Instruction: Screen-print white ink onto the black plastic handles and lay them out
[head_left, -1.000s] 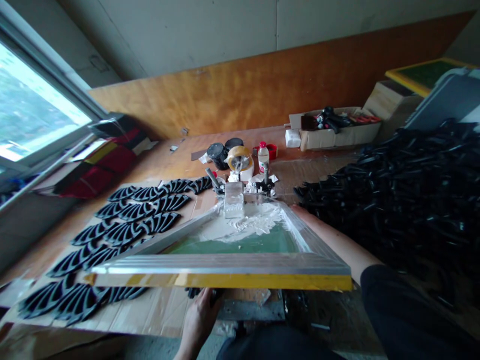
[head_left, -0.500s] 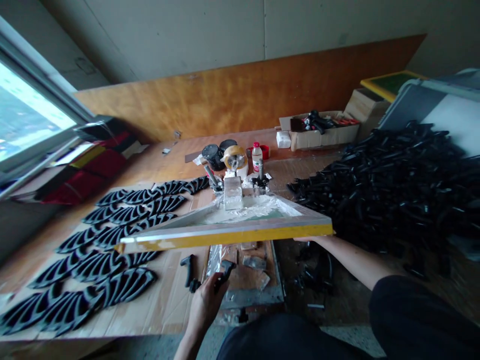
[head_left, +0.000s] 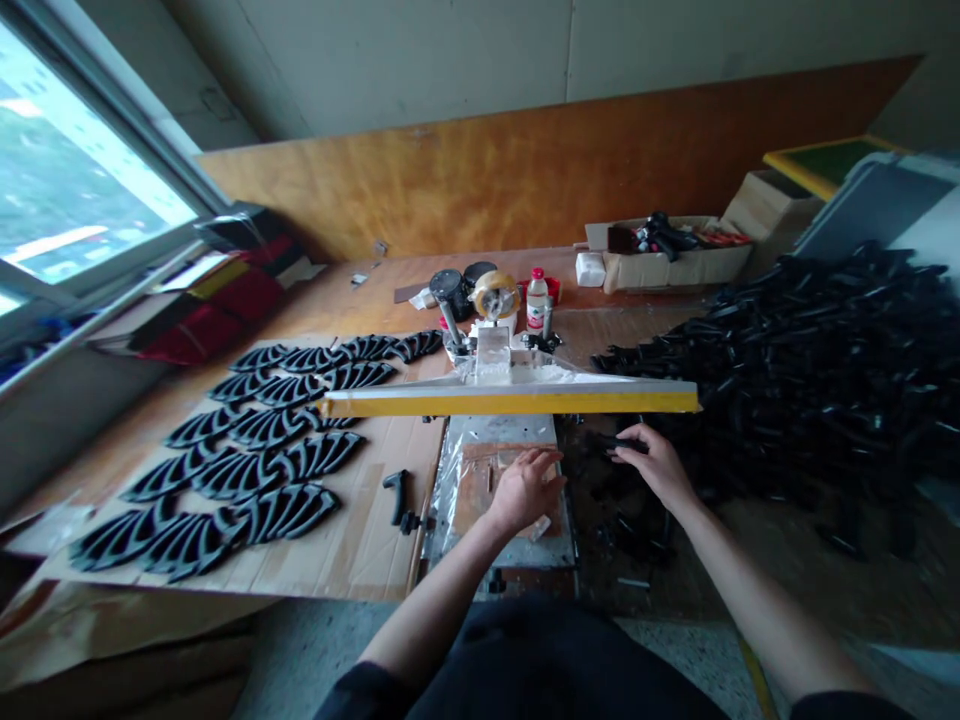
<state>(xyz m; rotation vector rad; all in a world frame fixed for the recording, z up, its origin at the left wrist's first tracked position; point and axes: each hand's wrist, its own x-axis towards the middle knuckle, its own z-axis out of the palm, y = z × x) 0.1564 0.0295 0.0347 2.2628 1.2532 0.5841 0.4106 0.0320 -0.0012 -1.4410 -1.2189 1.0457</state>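
My left hand is over the wooden block on the metal base plate, its fingers stretched out and apart with nothing visible in them. To the right, my right hand pinches a dark, curved black plastic handle, partly blurred, in front of the black pile. Above both hands, the yellow-edged screen frame is tilted up on its hinged clamp. A single black handle lies on the cardboard left of the plate.
Rows of black handles cover the left cardboard. A large heap of black parts spreads on the right. Behind the frame stand a tape roll, a bottle and black tubs. An open carton sits at the back right.
My left hand has moved right to the wooden block and no longer shows the black handle it held. My right hand has left the frame's underside and now holds a handle. The frame looks raised higher.
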